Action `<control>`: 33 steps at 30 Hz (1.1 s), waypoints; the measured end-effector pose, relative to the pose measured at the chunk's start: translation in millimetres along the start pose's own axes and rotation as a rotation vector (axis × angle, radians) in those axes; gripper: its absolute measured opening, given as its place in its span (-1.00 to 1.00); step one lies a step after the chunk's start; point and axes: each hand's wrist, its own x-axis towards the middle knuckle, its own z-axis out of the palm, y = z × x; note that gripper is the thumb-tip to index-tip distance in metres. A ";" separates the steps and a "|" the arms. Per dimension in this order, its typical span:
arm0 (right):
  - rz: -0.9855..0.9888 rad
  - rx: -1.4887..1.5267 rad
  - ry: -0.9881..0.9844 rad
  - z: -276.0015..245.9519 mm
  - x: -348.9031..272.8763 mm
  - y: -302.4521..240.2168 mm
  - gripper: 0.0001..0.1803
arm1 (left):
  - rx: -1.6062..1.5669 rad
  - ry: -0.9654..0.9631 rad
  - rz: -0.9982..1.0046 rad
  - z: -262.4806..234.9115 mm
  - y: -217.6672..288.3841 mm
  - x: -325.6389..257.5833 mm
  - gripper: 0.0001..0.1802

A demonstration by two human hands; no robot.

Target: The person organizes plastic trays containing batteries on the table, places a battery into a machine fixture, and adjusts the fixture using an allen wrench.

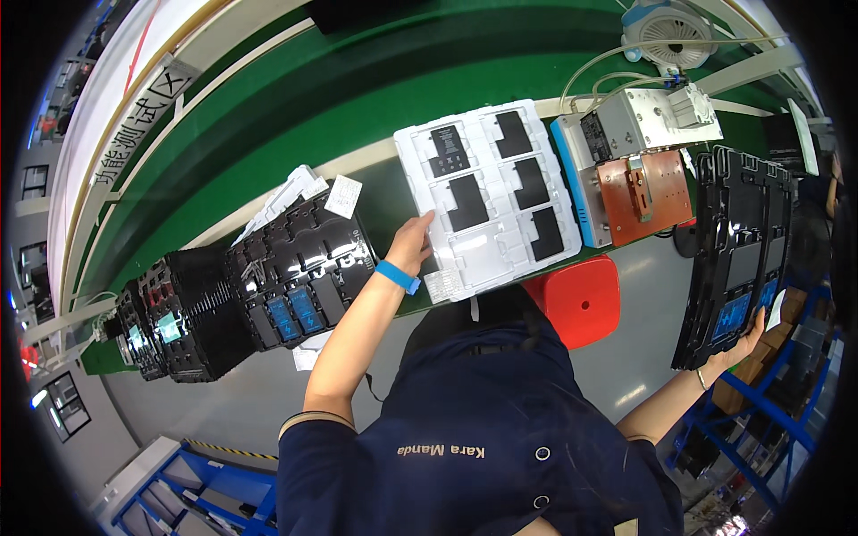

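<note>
My left hand grips the left edge of a white plastic tray on the green bench. Black flat battery-like pieces lie in several of its pockets; the lower left pocket shows no piece. On the right, my right hand is closed on the near edge of a stack of black plastic trays, which stands tilted beside the bench. Blue-faced pieces and dark ones sit in that stack's top tray. The fingers under it are partly hidden.
Further stacks of black trays fill the bench's left side, with a paper slip on top. A metal fixture with a copper-coloured plate stands right of the white tray. A red stool is below the bench; a fan stands behind.
</note>
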 end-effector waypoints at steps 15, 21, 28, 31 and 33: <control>-0.094 0.086 0.097 21.3 -15.0 4.8 -0.67 | -0.086 -0.267 0.551 -7.7 28.1 -25.4 -0.70; -0.066 0.125 0.076 15.1 -13.4 3.6 -0.66 | -0.041 -0.250 0.573 -34.0 68.8 -72.7 -0.65; 0.029 0.151 0.122 28.8 -10.3 15.5 -0.64 | -0.051 -0.248 0.615 -80.7 105.7 -144.9 -0.56; 0.072 0.083 0.234 35.7 -5.8 14.4 -0.59 | -0.013 -0.193 0.637 -98.5 109.0 -175.7 -0.52; 0.027 -0.006 0.302 31.5 0.4 6.4 -0.55 | -0.073 -0.253 0.610 -105.7 118.4 -193.0 -0.48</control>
